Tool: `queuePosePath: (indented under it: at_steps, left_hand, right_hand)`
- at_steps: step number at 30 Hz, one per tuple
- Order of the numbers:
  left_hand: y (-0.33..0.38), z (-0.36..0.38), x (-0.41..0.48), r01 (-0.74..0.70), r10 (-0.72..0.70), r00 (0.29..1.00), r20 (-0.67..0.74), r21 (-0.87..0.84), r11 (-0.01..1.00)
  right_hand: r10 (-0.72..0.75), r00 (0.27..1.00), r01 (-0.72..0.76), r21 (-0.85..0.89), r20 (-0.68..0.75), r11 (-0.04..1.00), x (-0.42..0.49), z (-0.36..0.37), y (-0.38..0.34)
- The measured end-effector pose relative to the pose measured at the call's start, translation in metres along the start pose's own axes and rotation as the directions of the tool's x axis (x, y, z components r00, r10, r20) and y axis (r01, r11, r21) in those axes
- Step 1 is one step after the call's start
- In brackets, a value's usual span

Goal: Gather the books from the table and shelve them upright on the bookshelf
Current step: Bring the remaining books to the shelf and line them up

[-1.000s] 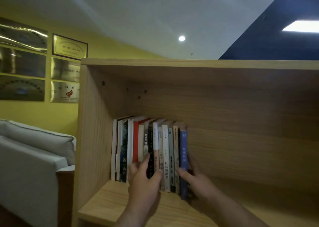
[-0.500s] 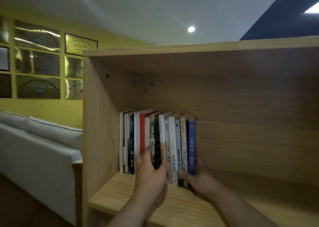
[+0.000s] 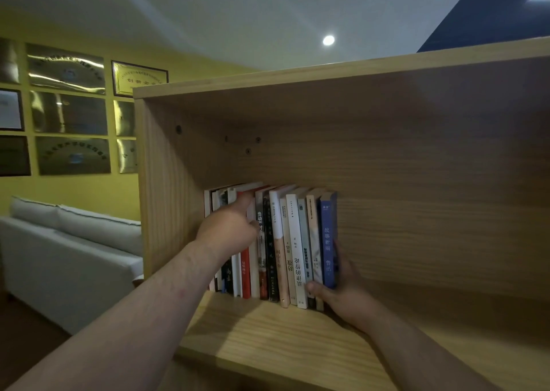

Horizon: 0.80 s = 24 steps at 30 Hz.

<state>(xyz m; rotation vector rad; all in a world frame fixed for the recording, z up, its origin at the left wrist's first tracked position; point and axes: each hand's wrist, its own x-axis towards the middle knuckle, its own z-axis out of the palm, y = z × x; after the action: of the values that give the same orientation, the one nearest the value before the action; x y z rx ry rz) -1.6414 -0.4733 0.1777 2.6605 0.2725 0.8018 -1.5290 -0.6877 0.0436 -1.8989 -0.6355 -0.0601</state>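
Note:
A row of several books stands upright at the left end of a light wooden bookshelf. My left hand reaches high on the row, fingers against the spines of the red and white books near their tops. My right hand cups the lower right end of the row, thumb in front of the spines and fingers behind the blue book, the last one on the right. The books lean slightly to the left.
The shelf compartment is bare wood to the right of the books. A light grey sofa stands to the left below a yellow wall with framed plaques. The shelf's left side panel is close to the books.
My left hand has risen from the lower spines to the upper part of the left books. My right hand stays at the blue book's base. The view has moved closer.

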Motion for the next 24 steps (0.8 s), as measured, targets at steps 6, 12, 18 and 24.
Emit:
queuePosePath:
  at_steps: [6,12,18,24]
  left_hand:
    - [0.003,0.008,-0.006,-0.051,0.062,0.981,-0.184,0.066,0.997]
    - [0.011,0.005,-0.01,-0.064,0.036,0.965,-0.259,-0.102,0.993]
    - [0.004,0.007,-0.037,-0.06,-0.048,0.941,-0.336,-0.303,0.951]
    - [-0.007,0.057,-0.064,0.112,-0.206,0.969,-0.138,-0.497,0.861]
  right_hand:
    - [0.013,1.0,-0.013,-0.012,-0.004,1.0,0.0,0.0,0.0]
    - [-0.005,1.0,0.004,-0.031,0.0,1.0,0.001,0.0,0.001]
    - [-0.023,1.0,0.023,-0.038,0.008,0.999,-0.001,0.0,-0.003]
    - [0.009,1.0,-0.009,0.005,-0.023,1.0,-0.005,0.001,-0.007]
